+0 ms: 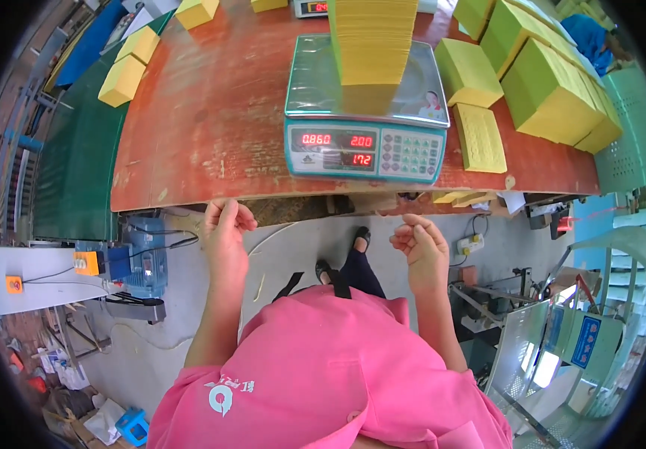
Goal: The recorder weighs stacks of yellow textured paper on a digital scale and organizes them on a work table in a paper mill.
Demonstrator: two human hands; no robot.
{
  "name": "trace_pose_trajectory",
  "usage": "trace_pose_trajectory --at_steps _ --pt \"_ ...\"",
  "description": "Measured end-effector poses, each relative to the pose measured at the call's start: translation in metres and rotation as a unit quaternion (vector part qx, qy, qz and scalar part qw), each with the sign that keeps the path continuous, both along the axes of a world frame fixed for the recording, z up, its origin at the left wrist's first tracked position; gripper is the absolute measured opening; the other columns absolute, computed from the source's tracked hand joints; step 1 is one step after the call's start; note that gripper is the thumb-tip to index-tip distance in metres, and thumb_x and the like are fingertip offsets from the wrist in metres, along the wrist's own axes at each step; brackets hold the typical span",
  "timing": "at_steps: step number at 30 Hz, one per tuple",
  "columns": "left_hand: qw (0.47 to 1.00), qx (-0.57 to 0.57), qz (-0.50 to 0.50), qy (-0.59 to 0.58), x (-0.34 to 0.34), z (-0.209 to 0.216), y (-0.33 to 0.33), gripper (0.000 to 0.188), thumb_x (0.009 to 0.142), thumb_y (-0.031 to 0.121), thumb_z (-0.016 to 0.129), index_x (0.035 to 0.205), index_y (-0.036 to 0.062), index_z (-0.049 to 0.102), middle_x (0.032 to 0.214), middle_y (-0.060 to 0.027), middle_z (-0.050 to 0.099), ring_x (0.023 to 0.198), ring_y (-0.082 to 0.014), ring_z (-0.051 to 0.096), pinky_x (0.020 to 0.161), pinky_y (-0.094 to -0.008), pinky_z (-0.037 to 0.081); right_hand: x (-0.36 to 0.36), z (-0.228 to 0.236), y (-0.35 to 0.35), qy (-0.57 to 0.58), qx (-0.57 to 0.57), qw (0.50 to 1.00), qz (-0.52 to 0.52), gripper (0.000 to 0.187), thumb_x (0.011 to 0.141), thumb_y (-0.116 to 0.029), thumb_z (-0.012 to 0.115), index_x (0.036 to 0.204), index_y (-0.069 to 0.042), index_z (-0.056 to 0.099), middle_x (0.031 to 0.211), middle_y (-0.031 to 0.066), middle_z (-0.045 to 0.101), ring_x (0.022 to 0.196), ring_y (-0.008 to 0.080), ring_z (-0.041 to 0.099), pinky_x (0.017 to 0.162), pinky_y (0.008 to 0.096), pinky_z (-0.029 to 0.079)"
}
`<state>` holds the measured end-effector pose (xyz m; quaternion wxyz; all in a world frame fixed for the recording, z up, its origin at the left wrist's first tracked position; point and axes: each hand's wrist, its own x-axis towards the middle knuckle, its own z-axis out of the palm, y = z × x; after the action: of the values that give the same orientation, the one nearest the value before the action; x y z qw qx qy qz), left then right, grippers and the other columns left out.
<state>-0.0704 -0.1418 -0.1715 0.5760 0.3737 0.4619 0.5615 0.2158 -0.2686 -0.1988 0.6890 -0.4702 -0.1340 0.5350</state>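
A tall stack of yellow paper sheets [374, 45] stands upright on the metal pan of a digital scale [368, 150], near the front edge of the red table. The scale's red displays are lit. My left hand [227, 228] is raised in front of the table edge, fingers loosely bent and apart, with nothing in it. To the right, my right hand [420, 243] hovers just short of the same edge, its fingers half curled and holding nothing. Neither hand touches the stack or the scale. A flat yellow block [480, 139] lies right of the scale.
Several yellow paper stacks [551, 97] crowd the right side of the red table [203, 112]. Smaller yellow blocks [122, 81] sit at its left edge, beside a green surface [76, 165]. A second scale [310, 9] is behind. Machine parts and cables flank me below.
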Motion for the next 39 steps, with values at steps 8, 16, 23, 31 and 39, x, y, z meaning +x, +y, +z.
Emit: trace_pose_trajectory --at_steps 8,16,23,31,39 --pt "0.995 -0.046 -0.072 0.060 0.046 0.009 -0.002 0.012 0.096 0.013 0.054 0.090 0.0034 0.060 0.077 -0.0052 0.062 0.070 -0.0120 0.057 0.065 -0.0264 0.048 0.007 -0.009 -0.001 0.023 -0.024 0.999 0.026 0.022 0.097 -0.012 0.052 0.112 0.001 0.062 0.092 0.0104 0.068 0.083 0.0185 0.066 0.078 0.0306 0.053" --pt "0.856 0.216 -0.399 0.247 0.224 0.026 -0.007 0.011 0.089 0.004 0.062 0.098 -0.0018 0.064 0.103 -0.0097 0.065 0.088 -0.0166 0.063 0.078 -0.0277 0.051 0.071 0.006 -0.007 0.004 -0.042 0.995 0.093 0.023 0.097 -0.013 0.052 0.113 -0.001 0.063 0.094 0.0082 0.068 0.085 0.0164 0.066 0.080 0.0296 0.052" --pt "0.713 0.450 -0.369 0.391 0.400 -0.009 0.021 0.027 0.077 0.009 0.073 0.100 -0.0006 0.063 0.122 -0.0159 0.059 0.109 -0.0329 0.058 0.092 -0.0381 0.048 0.173 -0.014 -0.057 -0.027 -0.099 0.992 0.077 0.024 0.097 -0.014 0.053 0.112 0.001 0.063 0.095 0.0100 0.067 0.085 0.0170 0.066 0.080 0.0291 0.052" --pt "0.639 0.435 -0.351 0.527 0.439 -0.033 0.030 0.038 0.070 0.012 0.078 0.102 0.0003 0.060 0.129 -0.0166 0.054 0.115 -0.0360 0.052 0.095 -0.0444 0.044 0.259 -0.020 -0.059 -0.031 -0.111 0.993 0.040 0.025 0.097 -0.014 0.052 0.112 0.002 0.063 0.094 0.0095 0.067 0.085 0.0167 0.065 0.078 0.0291 0.051" --pt "0.639 0.455 -0.347 0.514 0.439 -0.031 0.025 0.026 0.075 0.009 0.073 0.096 0.0001 0.061 0.124 -0.0174 0.058 0.117 -0.0341 0.054 0.098 -0.0442 0.044 0.276 -0.013 -0.038 -0.041 -0.051 0.996 0.062 0.024 0.097 -0.014 0.052 0.111 0.002 0.063 0.092 0.0084 0.067 0.083 0.0165 0.065 0.076 0.0284 0.051"
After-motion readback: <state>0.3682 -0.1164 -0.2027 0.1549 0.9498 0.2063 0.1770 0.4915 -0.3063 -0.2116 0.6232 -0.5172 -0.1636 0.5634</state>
